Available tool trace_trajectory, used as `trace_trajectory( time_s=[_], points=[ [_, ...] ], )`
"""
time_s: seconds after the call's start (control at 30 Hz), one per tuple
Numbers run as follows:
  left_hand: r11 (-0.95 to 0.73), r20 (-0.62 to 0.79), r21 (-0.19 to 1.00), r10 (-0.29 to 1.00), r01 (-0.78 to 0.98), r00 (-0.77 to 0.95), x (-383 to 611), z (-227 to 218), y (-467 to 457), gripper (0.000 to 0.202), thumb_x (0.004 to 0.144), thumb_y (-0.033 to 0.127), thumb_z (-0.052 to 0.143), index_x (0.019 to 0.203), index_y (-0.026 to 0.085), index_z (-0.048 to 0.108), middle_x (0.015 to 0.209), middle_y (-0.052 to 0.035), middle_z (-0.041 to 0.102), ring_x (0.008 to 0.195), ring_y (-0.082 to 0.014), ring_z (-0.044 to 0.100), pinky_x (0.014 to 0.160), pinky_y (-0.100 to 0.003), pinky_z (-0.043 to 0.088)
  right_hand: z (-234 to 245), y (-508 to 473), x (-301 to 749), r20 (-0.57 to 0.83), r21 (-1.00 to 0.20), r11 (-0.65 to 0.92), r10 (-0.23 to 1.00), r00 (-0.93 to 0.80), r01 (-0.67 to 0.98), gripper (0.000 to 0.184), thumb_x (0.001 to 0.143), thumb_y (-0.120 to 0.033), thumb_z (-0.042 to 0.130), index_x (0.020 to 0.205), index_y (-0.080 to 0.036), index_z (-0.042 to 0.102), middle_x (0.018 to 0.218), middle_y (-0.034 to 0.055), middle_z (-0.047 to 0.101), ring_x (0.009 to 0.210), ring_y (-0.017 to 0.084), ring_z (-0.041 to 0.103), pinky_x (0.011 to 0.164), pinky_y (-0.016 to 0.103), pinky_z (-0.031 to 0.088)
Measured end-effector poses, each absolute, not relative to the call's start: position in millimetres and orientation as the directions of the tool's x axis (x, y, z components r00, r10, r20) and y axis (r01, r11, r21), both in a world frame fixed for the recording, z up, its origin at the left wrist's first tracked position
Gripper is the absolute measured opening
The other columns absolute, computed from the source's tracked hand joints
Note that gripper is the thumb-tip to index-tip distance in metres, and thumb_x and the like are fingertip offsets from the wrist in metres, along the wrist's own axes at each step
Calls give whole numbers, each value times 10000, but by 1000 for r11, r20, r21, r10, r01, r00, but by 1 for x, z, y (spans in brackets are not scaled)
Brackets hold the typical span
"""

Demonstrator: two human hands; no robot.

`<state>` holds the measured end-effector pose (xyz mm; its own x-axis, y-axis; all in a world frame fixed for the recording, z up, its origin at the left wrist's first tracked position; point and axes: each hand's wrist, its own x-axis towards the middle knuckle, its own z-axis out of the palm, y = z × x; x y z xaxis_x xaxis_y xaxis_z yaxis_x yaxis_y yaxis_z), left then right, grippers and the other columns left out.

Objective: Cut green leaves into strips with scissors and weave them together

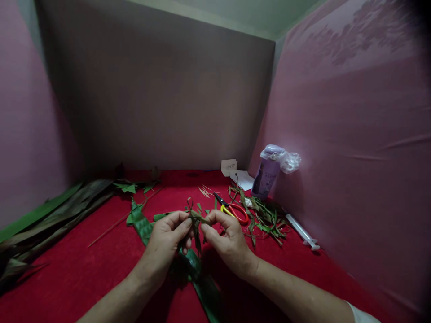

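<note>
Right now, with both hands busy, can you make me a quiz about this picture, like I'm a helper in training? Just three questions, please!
1. True or false: the left hand and the right hand are both holding the leafy piece.
2. Pick one: what colour is the bottle that has clear plastic over its top? A) orange B) green C) purple
3. Just beyond which hand do the scissors lie?

Key: 1. True. 2. C, purple. 3. The right hand.
</note>
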<state>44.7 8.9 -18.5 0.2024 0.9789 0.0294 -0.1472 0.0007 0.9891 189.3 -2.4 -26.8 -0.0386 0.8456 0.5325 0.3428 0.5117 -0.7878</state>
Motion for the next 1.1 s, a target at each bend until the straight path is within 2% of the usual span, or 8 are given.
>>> trace_trajectory(
  time_s=[0.23, 0.37, 0.5, 0.67, 1.1],
  points=[
    [39, -8, 985, 983, -166, 185, 47, -21, 7, 194, 682, 330, 644, 693, 151, 571, 519, 44, 510, 392, -57, 419, 358, -161, 337, -30, -1, 189, 532, -783, 498, 847, -13, 372, 160, 710, -163, 503, 563, -189, 447, 548, -32, 443, 552, 119, 420, 552, 238, 369],
    [14, 12, 989, 983, -144, 182, 46, -21, 10, 192, 685, 328, 636, 701, 151, 565, 529, 43, 510, 391, -62, 423, 341, -164, 333, -31, -2, 189, 543, -763, 507, 839, -27, 402, 168, 736, -180, 520, 574, -185, 476, 546, -33, 459, 548, 117, 428, 546, 236, 370],
    [-12, 30, 995, 982, -96, 186, 43, -23, 11, 197, 728, 337, 593, 674, 155, 540, 477, 53, 491, 349, -49, 373, 327, -159, 283, -31, -3, 190, 563, -741, 532, 825, -53, 410, 140, 787, -229, 541, 657, -179, 533, 613, -19, 533, 602, 125, 476, 603, 249, 385],
    [9, 10, 995, 983, -100, 185, 43, -25, 10, 214, 746, 347, 577, 661, 156, 527, 438, 59, 478, 321, -33, 325, 325, -154, 229, -33, -2, 191, 570, -753, 530, 822, -16, 390, 226, 845, -256, 498, 631, -183, 502, 584, -25, 493, 574, 114, 455, 586, 239, 381],
    [26, -4, 993, 983, -118, 184, 45, -26, 11, 202, 722, 326, 592, 638, 161, 511, 454, 55, 487, 328, -44, 351, 314, -157, 251, -38, -3, 190, 569, -762, 543, 822, -34, 353, 259, 832, -247, 492, 585, -185, 442, 553, -35, 434, 551, 110, 425, 556, 233, 345]
  ],
)
